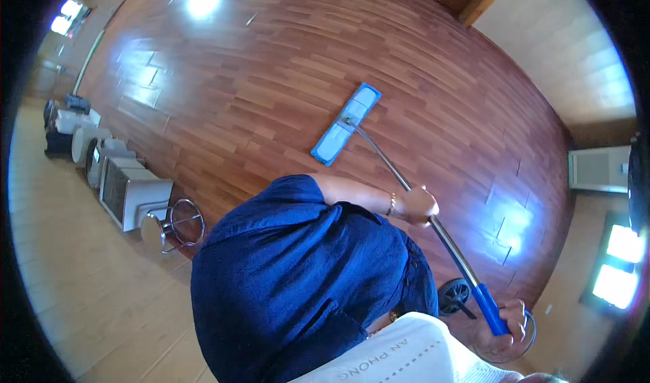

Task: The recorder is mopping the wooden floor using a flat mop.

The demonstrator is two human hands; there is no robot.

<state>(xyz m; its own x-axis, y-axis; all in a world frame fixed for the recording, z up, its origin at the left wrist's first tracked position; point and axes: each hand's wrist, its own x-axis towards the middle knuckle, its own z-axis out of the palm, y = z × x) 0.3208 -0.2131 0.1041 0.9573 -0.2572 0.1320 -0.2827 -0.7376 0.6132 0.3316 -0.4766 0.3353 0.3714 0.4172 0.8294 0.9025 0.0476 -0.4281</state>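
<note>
A flat mop (384,154) with a long metal handle slants across the view. Its rectangular head (346,127), light blue with a darker blue fringe, lies on the wood-look floor (271,85). My left hand (418,205), a bracelet at its wrist, is closed around the metal handle partway up. At the lower right, my right hand (509,325) wraps the blue grip at the handle's upper end. My left arm comes out of a dark blue sleeve (284,200).
Along the left side stand several pale appliances (139,193) and a stool with chrome legs (183,224). A black wheel (454,296) is close by the mop handle. On the right are a white cabinet (599,168) and a wall (555,51). White printed cloth (406,349) covers the lower edge.
</note>
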